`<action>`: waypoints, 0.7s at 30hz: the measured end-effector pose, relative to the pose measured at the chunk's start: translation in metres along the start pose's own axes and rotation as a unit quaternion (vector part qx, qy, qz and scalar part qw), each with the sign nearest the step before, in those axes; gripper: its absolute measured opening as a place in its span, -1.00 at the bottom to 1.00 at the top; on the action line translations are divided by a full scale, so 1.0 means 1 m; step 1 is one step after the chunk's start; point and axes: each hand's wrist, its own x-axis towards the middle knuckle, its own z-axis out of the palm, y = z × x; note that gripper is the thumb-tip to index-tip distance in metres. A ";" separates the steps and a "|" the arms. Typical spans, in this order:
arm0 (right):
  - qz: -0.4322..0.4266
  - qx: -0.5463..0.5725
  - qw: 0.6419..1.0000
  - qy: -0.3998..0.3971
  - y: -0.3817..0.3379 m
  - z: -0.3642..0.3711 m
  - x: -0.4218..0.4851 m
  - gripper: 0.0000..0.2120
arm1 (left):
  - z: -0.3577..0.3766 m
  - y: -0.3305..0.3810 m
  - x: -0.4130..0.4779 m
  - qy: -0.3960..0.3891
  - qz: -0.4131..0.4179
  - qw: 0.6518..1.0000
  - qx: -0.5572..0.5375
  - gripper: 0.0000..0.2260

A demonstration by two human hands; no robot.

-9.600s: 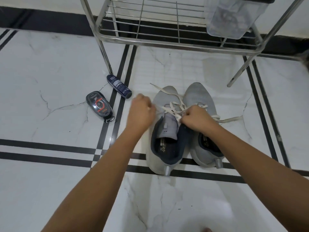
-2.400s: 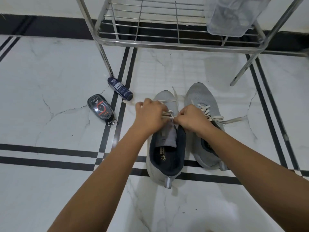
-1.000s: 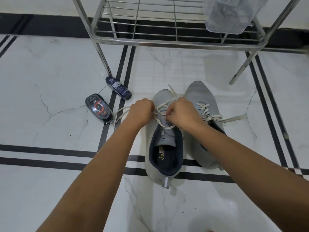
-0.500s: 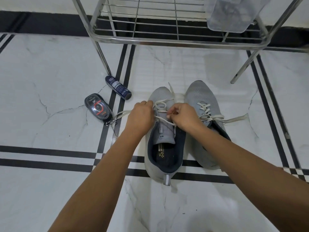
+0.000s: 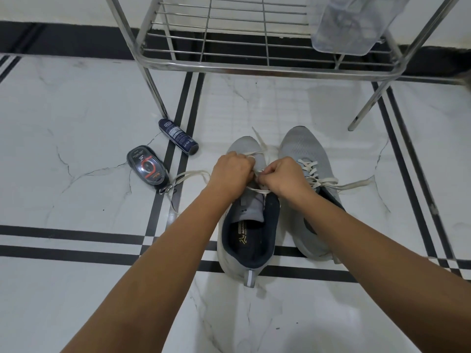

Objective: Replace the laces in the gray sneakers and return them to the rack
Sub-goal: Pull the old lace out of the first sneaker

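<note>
Two gray sneakers stand side by side on the white floor, toes pointing at the rack. Over the eyelets of the left sneaker (image 5: 248, 240), my left hand (image 5: 230, 174) and my right hand (image 5: 285, 177) are curled tight, each pinching the white lace (image 5: 190, 175). One loose end of that lace trails left across the floor. The right sneaker (image 5: 305, 154) is laced, its lace end (image 5: 356, 185) lying off to the right. The steel rack (image 5: 254, 67) stands just beyond the shoes.
A dark spray can (image 5: 178, 136) and a black shoe-polish sponge case (image 5: 148, 168) lie on the floor left of the shoes. A clear plastic box (image 5: 349, 24) sits on the rack's right side. Rack legs (image 5: 153, 90) stand close to the can.
My hands have drawn closer together over the left sneaker's eyelets, working the lace. The loose lace end has been lying out to the left for the last second. The shoes stay put.
</note>
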 end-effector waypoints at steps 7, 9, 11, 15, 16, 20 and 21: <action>0.007 0.009 1.000 0.018 0.000 -0.005 0.007 -0.82 | -0.006 -0.022 -0.013 0.191 -0.266 0.883 -0.337 -0.90; 0.003 -0.011 1.000 0.011 -0.002 -0.004 0.007 -0.89 | -0.003 -0.024 -0.012 0.149 -0.301 0.869 -0.364 -0.91; -0.009 -0.027 0.999 0.017 -0.001 -0.003 0.007 -0.88 | -0.002 -0.025 -0.008 0.090 -0.234 0.910 -0.329 -0.77; -0.027 -0.035 0.999 0.017 0.000 -0.001 0.005 -0.87 | -0.010 -0.014 0.002 0.006 -0.012 1.000 0.008 -0.74; -0.027 -0.035 0.999 0.013 -0.002 0.000 0.005 -0.86 | -0.011 -0.010 0.005 0.007 0.005 0.999 0.047 -0.76; -0.020 -0.009 1.000 0.014 0.000 -0.003 0.004 -0.88 | -0.009 -0.008 0.004 0.051 0.036 0.992 0.111 -0.88; -0.021 -0.001 1.000 0.018 0.001 -0.005 0.004 -0.88 | -0.008 -0.013 0.002 0.074 0.019 0.990 0.117 -0.86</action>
